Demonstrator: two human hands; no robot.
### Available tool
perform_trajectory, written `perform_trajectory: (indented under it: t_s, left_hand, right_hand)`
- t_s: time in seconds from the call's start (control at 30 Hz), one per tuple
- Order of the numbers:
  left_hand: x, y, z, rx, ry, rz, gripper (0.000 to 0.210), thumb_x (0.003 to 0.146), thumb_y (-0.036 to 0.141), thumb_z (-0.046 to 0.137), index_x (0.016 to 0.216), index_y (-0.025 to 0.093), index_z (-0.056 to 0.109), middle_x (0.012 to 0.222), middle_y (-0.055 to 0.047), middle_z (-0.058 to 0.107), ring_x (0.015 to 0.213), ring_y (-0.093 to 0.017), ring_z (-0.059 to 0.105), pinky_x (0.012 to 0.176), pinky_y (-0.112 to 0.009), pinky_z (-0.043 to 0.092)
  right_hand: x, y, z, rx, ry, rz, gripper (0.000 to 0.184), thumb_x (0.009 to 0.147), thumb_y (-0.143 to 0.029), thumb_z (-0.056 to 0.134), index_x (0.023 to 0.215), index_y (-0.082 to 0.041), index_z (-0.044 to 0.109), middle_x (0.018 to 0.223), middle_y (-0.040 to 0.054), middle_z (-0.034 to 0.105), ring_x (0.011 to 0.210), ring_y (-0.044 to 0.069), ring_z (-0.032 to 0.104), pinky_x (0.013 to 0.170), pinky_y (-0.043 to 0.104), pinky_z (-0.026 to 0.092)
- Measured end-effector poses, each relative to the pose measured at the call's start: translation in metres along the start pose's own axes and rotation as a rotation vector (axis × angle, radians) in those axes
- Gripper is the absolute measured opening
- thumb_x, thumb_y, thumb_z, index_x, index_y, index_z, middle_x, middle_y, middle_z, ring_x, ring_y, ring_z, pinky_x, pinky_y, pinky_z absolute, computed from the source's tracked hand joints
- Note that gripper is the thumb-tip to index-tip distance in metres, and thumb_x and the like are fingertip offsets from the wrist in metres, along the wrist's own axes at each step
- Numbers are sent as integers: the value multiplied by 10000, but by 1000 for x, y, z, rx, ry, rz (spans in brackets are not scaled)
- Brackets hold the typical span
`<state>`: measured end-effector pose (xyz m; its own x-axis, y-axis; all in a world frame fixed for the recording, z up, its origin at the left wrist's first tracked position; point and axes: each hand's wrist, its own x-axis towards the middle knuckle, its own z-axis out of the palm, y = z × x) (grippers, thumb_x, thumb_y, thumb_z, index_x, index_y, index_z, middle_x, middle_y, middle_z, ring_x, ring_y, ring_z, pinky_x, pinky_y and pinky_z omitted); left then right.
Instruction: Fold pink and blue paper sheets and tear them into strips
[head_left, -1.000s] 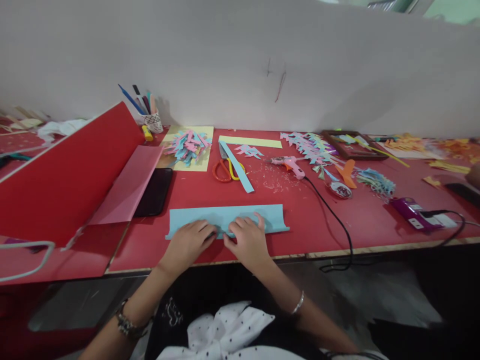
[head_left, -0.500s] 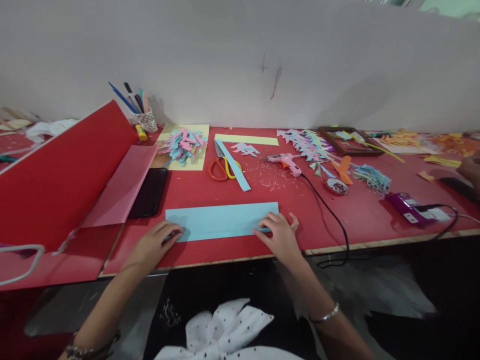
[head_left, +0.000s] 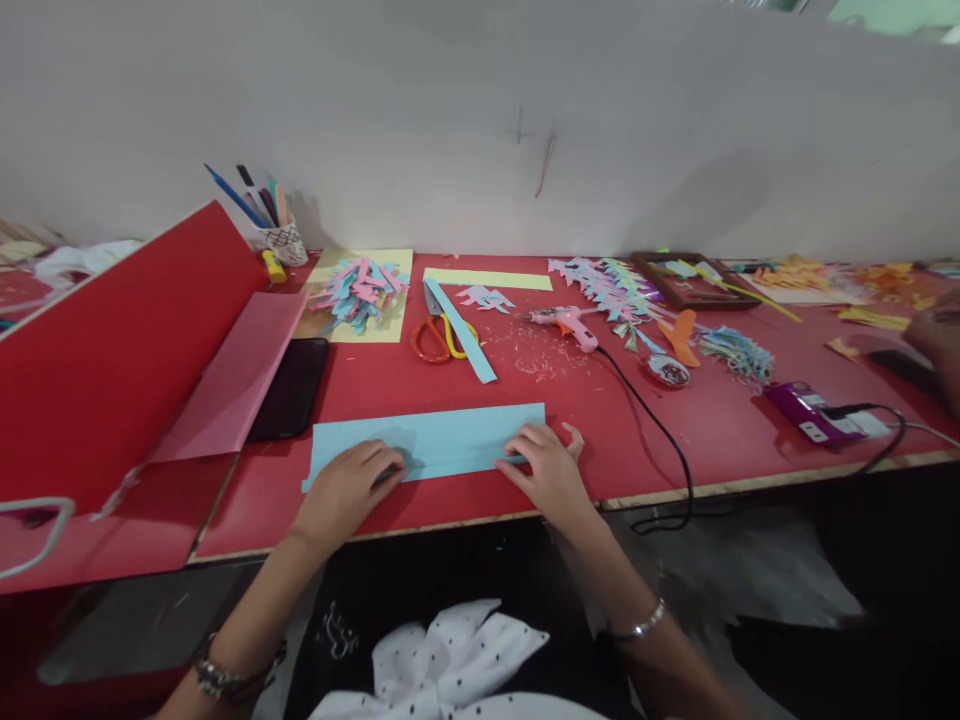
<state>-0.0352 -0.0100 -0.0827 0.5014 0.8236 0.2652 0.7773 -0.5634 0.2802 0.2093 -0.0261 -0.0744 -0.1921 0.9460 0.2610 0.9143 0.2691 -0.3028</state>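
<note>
A light blue paper strip (head_left: 442, 437) lies flat near the front edge of the red table, its near edge folded up in a narrow band. My left hand (head_left: 358, 490) pinches that near edge left of the middle, thumb below and fingers curled over. Toward the right end, my right hand (head_left: 546, 468) grips the same folded edge between thumb and fingers, its little finger raised. Beyond the strip lie scissors (head_left: 429, 341) with red and yellow handles, partly covered by a narrow blue paper strip (head_left: 466, 338).
A pink glue gun (head_left: 574, 325) with a black cord lies right of the scissors. Paper scraps (head_left: 361, 290) are heaped on yellow paper. A phone (head_left: 294, 388) lies partly under pink paper (head_left: 234, 385). At far right is another person's hand (head_left: 939, 340).
My left hand has slid right along the near edge, from the strip's left end toward its middle. My right hand keeps its hold near the right end.
</note>
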Motion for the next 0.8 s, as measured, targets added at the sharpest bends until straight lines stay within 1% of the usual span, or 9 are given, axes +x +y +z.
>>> perform_trajectory:
  t_s: [0.17, 0.3, 0.4, 0.5, 0.57, 0.63, 0.7, 0.8]
  left_hand:
    - [-15, -21, -4, -102, 0, -133, 310, 831, 387, 325, 698, 217, 548, 685, 2, 594, 648, -129, 577, 585, -224, 448]
    - [-26, -35, -12, -127, 47, -168, 394, 819, 488, 293, 669, 223, 543, 673, -8, 607, 632, -144, 580, 581, -230, 460]
    - [-33, -40, -18, -96, 74, -195, 410, 816, 508, 286, 674, 226, 548, 685, -16, 619, 630, -151, 587, 558, -231, 463]
    - [-39, -43, -23, -41, 122, -196, 378, 826, 461, 288, 708, 230, 563, 693, -19, 614, 638, -155, 588, 560, -238, 465]
    - [-43, -45, -23, 1, 128, -177, 341, 832, 400, 292, 742, 228, 573, 708, -24, 614, 658, -160, 588, 579, -248, 468]
    - [-47, -47, -22, 68, 95, -167, 311, 826, 329, 298, 760, 227, 584, 739, -28, 619, 692, -165, 585, 614, -261, 468]
    - [-50, -48, -17, 158, 32, -172, 298, 808, 253, 306, 796, 230, 604, 794, -31, 625, 730, -169, 578, 657, -278, 462]
    - [-51, -42, -7, 249, -29, -164, 380, 778, 122, 284, 909, 242, 621, 898, -43, 631, 795, -180, 570, 700, -304, 443]
  right_hand:
    - [-3, 11, -6, 16, -15, 55, 145, 782, -283, 521, 666, -195, 526, 742, -24, 580, 742, 149, 506, 853, 403, 190]
    - [-7, 20, -7, -19, 25, 95, 143, 773, -282, 526, 660, -194, 520, 749, -12, 567, 749, 162, 498, 826, 390, 233]
    - [-9, 25, -8, -73, 59, 124, 144, 780, -278, 508, 661, -196, 513, 741, -2, 555, 734, 171, 491, 794, 381, 264]
    - [-12, 28, -8, -116, 70, 116, 149, 795, -270, 475, 667, -200, 502, 742, 9, 551, 723, 178, 480, 754, 361, 289]
    - [-12, 28, -7, -135, 88, 111, 139, 805, -249, 447, 684, -200, 497, 746, 16, 553, 722, 181, 473, 737, 347, 299]
    - [-13, 27, -7, -142, 108, 122, 126, 810, -215, 421, 709, -198, 496, 757, 20, 559, 726, 181, 472, 725, 332, 306]
    - [-12, 27, -6, -136, 106, 128, 122, 810, -183, 408, 732, -197, 500, 770, 20, 568, 733, 177, 476, 724, 321, 311]
    - [-11, 28, -7, -139, 86, 128, 131, 807, -161, 411, 732, -195, 512, 768, 18, 575, 737, 175, 486, 727, 317, 317]
